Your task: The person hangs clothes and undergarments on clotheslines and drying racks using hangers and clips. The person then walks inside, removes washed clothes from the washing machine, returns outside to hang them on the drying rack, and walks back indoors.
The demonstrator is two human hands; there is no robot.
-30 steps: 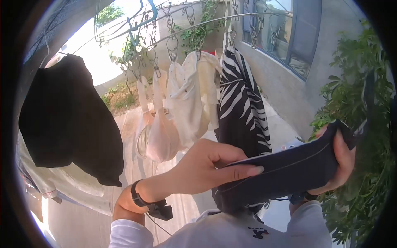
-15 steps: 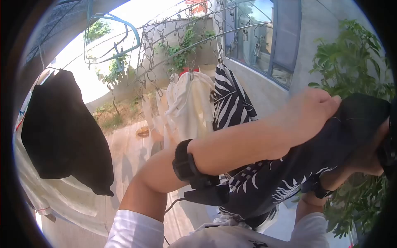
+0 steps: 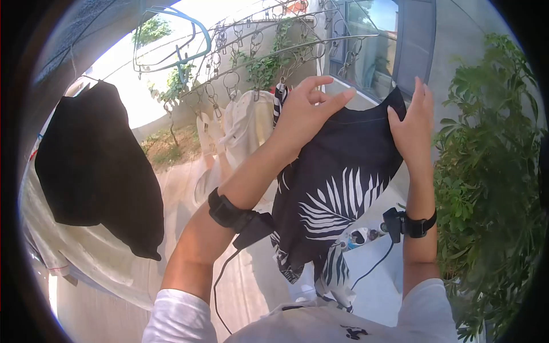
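holding up a black cloth garment [image 3: 350, 146] with a white palm-leaf print [image 3: 337, 206], kept between both hands, hanging below the fingers. with left hand [image 3: 306, 114], closed on one end of the top edge, thumb and forefinger tips a little apart. with right hand [image 3: 416, 128], holding the upper corner, thumb across the cloth, other fingers raised and set wide of it. along the top edge, dipping slightly between the two sets of fingers. just left of the left fingers: strip of black-and-white patterned cloth [image 3: 277, 108], then a cream cloth garment [image 3: 249, 117], under metal clips and rings. well left of the fingers: plain black cloth garment [image 3: 97, 166], hanging. above and left: blue curved hanger [image 3: 205, 43]. beyond right fingers: green leafy bush [image 3: 480, 137]. behind and above them: window with a blue-grey frame [image 3: 413, 43].
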